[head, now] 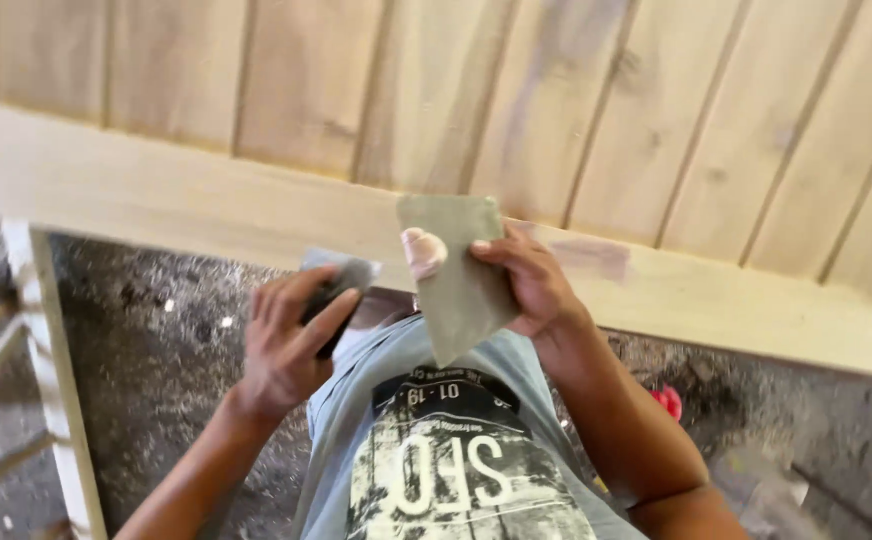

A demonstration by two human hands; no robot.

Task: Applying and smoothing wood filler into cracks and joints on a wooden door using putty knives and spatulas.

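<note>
My right hand (531, 285) holds a flat grey-green trowel-like blade (461, 275) with a dab of pinkish filler (424, 250) on its face. The blade's top edge overlaps the pale wooden frame rail (156, 195). My left hand (291, 340) grips a smaller grey putty knife (341, 280) just left of the blade, its tip pointing toward the filler. A pinkish filled patch (591, 258) shows on the rail to the right of my right hand.
Above the rail is a panel of vertical pale boards (556, 100). Below lies a grey floor covered with sawdust (156, 350). A white wooden frame (51, 370) stands at the left. A small red thing (668, 400) lies on the floor at the right.
</note>
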